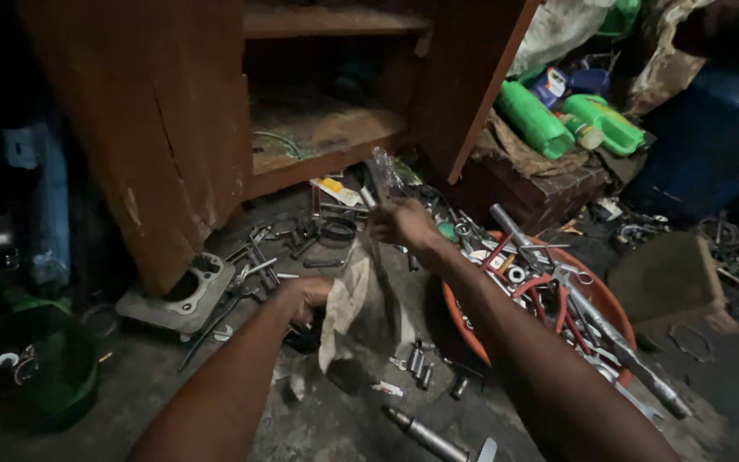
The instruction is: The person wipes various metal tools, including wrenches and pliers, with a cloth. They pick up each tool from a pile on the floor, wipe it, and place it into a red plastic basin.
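The right hand (404, 224) pinches a clear bag (384, 175) just left of the orange bowl (464, 329); the left hand (305, 295) grips a rag (344, 304).

Cloth rag (345, 299) in left hand (305, 295): limp, soiled, matt weave. Bag (387, 175) in right hand (404, 224): thin clear plastic, glossy, crinkled. Cabinet (173, 128): bare wood, cracked, rough, dull brown. Basin (617, 312): smooth orange plastic, holding steel tools (558, 291), some bright, some greasy. Cylinder block (183, 295): cast grey metal, matt. Bottles (534, 118): glossy green plastic. Floor (344, 419): rough, stained concrete.
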